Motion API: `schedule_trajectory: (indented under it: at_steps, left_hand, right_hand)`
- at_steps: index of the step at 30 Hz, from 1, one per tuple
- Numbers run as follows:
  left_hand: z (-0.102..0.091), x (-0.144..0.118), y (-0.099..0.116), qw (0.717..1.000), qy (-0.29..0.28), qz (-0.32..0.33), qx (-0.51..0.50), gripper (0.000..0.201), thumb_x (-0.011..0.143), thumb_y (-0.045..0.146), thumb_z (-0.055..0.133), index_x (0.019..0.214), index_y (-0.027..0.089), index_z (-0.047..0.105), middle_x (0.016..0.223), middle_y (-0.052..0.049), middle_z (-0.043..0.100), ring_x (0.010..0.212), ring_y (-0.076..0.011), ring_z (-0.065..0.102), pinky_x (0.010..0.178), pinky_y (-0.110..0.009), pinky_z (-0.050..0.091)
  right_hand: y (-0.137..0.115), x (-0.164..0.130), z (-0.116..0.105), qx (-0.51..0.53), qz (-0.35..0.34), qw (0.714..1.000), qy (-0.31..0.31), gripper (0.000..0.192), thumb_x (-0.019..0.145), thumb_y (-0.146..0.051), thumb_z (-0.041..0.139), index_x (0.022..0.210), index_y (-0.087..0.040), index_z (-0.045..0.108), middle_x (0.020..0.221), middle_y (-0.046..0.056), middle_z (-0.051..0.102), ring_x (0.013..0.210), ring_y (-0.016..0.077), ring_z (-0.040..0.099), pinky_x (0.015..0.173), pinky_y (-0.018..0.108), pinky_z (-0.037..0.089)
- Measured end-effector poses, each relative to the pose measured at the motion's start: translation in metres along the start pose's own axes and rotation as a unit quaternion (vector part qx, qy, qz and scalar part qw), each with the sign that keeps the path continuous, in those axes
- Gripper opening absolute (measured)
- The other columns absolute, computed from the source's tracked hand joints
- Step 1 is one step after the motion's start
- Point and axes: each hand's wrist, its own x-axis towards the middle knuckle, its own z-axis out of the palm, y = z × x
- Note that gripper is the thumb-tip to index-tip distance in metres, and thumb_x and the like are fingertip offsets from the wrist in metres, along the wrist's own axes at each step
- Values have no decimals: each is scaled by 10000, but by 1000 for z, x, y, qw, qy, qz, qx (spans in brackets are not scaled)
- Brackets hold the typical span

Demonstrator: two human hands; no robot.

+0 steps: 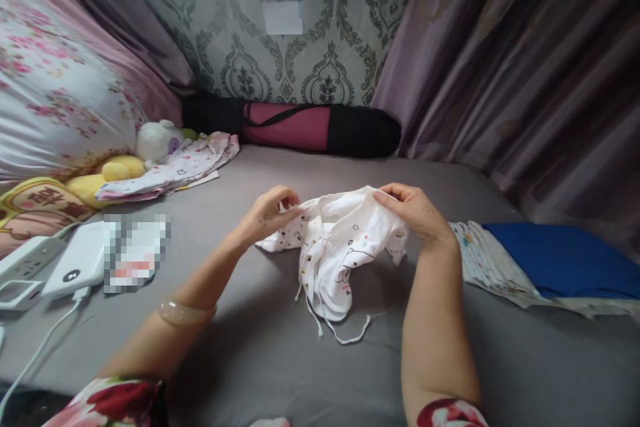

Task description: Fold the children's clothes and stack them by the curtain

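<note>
Garment: small white printed garment (340, 247), at center over the gray sheet (280, 373); upper edge spread between the two hands, lower part drooping in folds.
Ties: thin white ties (350, 341) trail from its near edge.
Left hand: left hand (273, 210) curled, thumb and fingers pinching the garment's left shoulder area.
Right hand: right hand (407, 207) gripping the upper right edge, thumb on the fabric.
Room, far: gray sheet extends from the garment to a long black-and-magenta bag (287, 127) along the wall.
Room, near: gray sheet runs between the forearms.
Right limit: white printed folded cloths (477, 260) just beside the right forearm; blue cloth (560, 260) overlaps them.
Left limit: white power bank (83, 263) with cable (50, 337), well apart from the garment.
Far left: printed cloth stack (180, 167) beside a white plush toy (156, 142).
Surface: gray sheet, nearly flat, slight creases.
Wall: patterned wallpaper (220, 47) bearing a white rectangle (283, 18).
Right side: purple curtain (500, 67), hanging in folds.
</note>
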Motion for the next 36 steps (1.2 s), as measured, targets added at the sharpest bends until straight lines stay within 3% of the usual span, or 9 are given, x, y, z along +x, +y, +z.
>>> schedule_trajectory:
  at_steps: [3, 6, 12, 18, 21, 25, 28, 31, 36]
  left_hand:
    - [11, -7, 1, 990, 2, 60, 127, 160, 842, 356, 623, 881, 202, 602, 908, -50, 595, 854, -195, 556, 769, -313, 443]
    - [19, -7, -4, 973, 2, 72, 217, 122, 885, 304, 550, 918, 197, 598, 930, -70, 609, 873, -223, 555, 796, -347, 431]
    - [17, -2, -10, 966, 4, 71, 247, 164, 928, 279, 467, 935, 201, 612, 882, -61, 644, 833, -210, 574, 776, -331, 413]
    - [3, 1, -3, 994, 21, 47, 100, 210, 890, 323, 523, 915, 193, 686, 875, -52, 649, 741, -158, 550, 721, -287, 428]
    - [-8, 1, 7, 999, 26, -38, -26, 200, 823, 348, 603, 875, 176, 691, 722, -15, 605, 578, -111, 473, 556, -241, 388]
    - [-26, 2, 21, 973, -2, -137, -188, 195, 758, 336, 665, 828, 155, 652, 585, 25, 536, 500, -88, 460, 474, -211, 367]
    - [-42, 4, 28, 974, -26, -88, -207, 196, 758, 333, 694, 833, 154, 668, 644, 5, 580, 555, -89, 509, 506, -208, 408]
    - [-58, 8, 35, 989, -40, -22, -137, 247, 762, 367, 723, 911, 170, 723, 690, -9, 606, 577, -91, 528, 483, -202, 388]
    - [-84, 18, 50, 997, 24, 55, -57, 212, 744, 383, 736, 801, 181, 756, 722, -25, 639, 610, -98, 559, 518, -213, 420]
  right_hand:
    - [1, 0, -1, 8, 0, 1000, -5, 403, 693, -553, 729, 840, -179, 697, 770, 24, 677, 611, 121, 552, 510, 215, 418]
    - [0, -1, -1, 10, -2, 1000, -12, 398, 702, -550, 725, 841, -179, 696, 769, 21, 675, 607, 118, 548, 512, 215, 414]
    - [-4, -7, -6, 5, 1, 1000, -12, 404, 702, -551, 729, 848, -176, 698, 767, 15, 681, 600, 115, 552, 517, 215, 408]
    - [1, -9, -15, 3, 1, 1000, 7, 407, 717, -555, 729, 868, -179, 701, 794, 25, 694, 609, 118, 564, 520, 213, 416]
    - [1, -10, -17, 3, 8, 1000, 14, 420, 702, -570, 739, 863, -184, 705, 775, 22, 698, 596, 125, 572, 522, 224, 429]
    - [-1, -11, -17, 12, 7, 1000, 13, 404, 690, -557, 760, 861, -193, 716, 773, 18, 705, 603, 126, 585, 548, 235, 448]
    - [-7, -11, -14, 8, -10, 1000, 14, 401, 688, -556, 762, 856, -193, 723, 789, 25, 710, 620, 133, 594, 558, 244, 455]
    - [-19, -8, -8, -4, -33, 999, 4, 398, 683, -562, 759, 837, -195, 731, 789, 27, 710, 627, 136, 597, 556, 248, 452]
    - [-48, -3, 4, -25, -67, 997, -24, 390, 683, -561, 764, 817, -196, 735, 764, 21, 702, 622, 124, 586, 544, 237, 446]
